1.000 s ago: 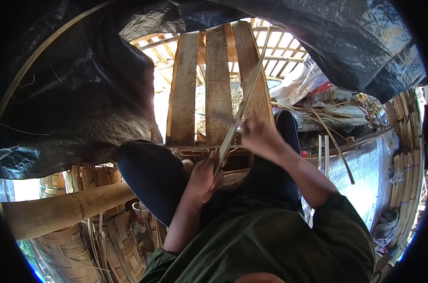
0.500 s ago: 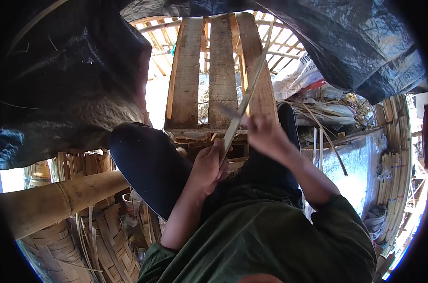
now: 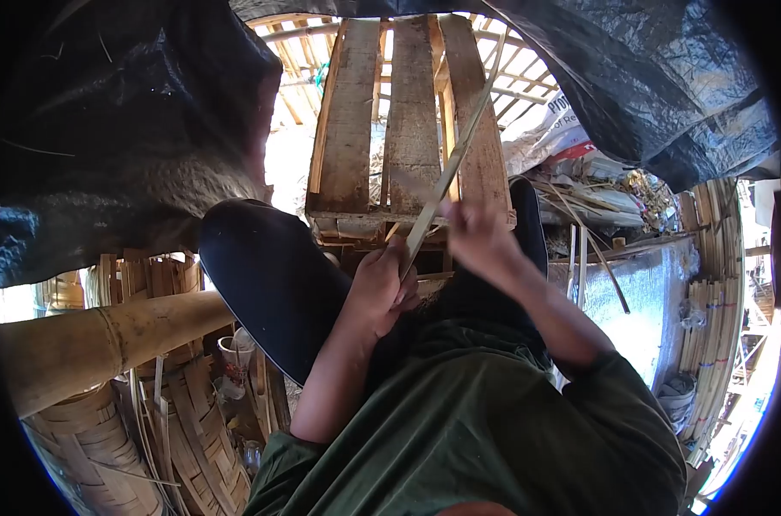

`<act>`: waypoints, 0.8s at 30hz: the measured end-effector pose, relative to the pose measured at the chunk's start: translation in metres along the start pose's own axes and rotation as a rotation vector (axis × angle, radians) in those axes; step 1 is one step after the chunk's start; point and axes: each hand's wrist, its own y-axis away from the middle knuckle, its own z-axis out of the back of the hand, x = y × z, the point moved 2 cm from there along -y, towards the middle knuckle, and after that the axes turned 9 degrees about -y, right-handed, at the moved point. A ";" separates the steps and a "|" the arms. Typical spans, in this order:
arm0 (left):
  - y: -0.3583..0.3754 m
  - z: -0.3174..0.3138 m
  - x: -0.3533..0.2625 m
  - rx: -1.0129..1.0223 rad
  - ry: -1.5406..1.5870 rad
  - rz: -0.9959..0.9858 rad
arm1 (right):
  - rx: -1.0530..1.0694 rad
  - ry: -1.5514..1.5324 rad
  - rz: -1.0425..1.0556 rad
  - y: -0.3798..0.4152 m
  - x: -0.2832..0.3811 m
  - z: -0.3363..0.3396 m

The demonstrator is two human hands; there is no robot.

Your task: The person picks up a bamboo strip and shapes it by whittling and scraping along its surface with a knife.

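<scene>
A long, thin pale strip [image 3: 459, 153] slants up and to the right across the slatted wooden bench [image 3: 412, 116]. My left hand [image 3: 383, 284] is closed round its lower end, above my lap. Close to the strip on its right, my right hand [image 3: 483, 241] is closed on the handle of a knife. The knife's blade [image 3: 415, 185] is blurred and crosses the strip, pointing up and left; the handle is mostly hidden by my fingers.
A thick bamboo pole [image 3: 107, 344] lies at the left, above woven bamboo baskets [image 3: 98, 447]. Dark plastic sheets [image 3: 124, 129] hang at both sides. Bundled bamboo strips [image 3: 713, 344] stand at the right, beside a silvery sheet [image 3: 636, 310]. A white cup [image 3: 236, 354] is at lower left.
The view has shifted a little, so the bench and pole appear slightly higher. My left hand keeps its hold on the strip, and my right hand still has the knife against or near it.
</scene>
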 end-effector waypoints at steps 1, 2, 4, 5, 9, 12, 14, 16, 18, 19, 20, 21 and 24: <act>0.001 0.001 0.000 -0.017 -0.015 0.002 | 0.049 -0.254 -0.090 0.004 0.007 -0.003; 0.003 0.001 0.001 -0.031 -0.035 0.009 | 0.096 -0.510 -0.186 0.009 0.011 -0.004; 0.003 0.003 0.002 -0.019 -0.027 0.016 | 0.023 -0.516 -0.284 -0.009 -0.002 0.011; 0.003 0.002 0.002 -0.004 -0.012 0.015 | -0.048 -0.514 -0.376 -0.015 -0.008 0.018; 0.005 0.002 0.000 -0.042 -0.038 0.001 | -0.101 -0.565 0.012 0.019 0.014 -0.015; 0.003 0.003 0.005 0.063 -0.017 0.017 | -0.022 -0.606 -0.459 -0.002 -0.003 0.016; 0.006 -0.005 -0.002 0.112 0.015 0.053 | -0.037 -0.624 -0.498 0.005 0.000 0.004; 0.003 -0.001 0.001 0.106 0.009 0.038 | -0.228 -0.644 0.055 0.024 0.020 -0.012; 0.002 -0.002 0.004 0.109 -0.004 0.033 | -0.020 -0.692 -0.018 0.014 -0.001 0.001; 0.005 -0.010 0.000 0.110 -0.010 0.046 | -0.044 -0.650 -0.211 0.003 -0.010 0.011; 0.007 -0.016 -0.003 0.109 -0.016 0.056 | -0.066 -0.605 -0.401 -0.002 -0.013 0.019; 0.005 -0.019 -0.006 0.108 -0.019 0.041 | -0.002 -0.606 -0.319 0.008 -0.002 0.020; 0.004 -0.018 -0.006 -0.040 -0.129 -0.028 | 0.063 -0.621 -0.092 0.024 0.013 0.008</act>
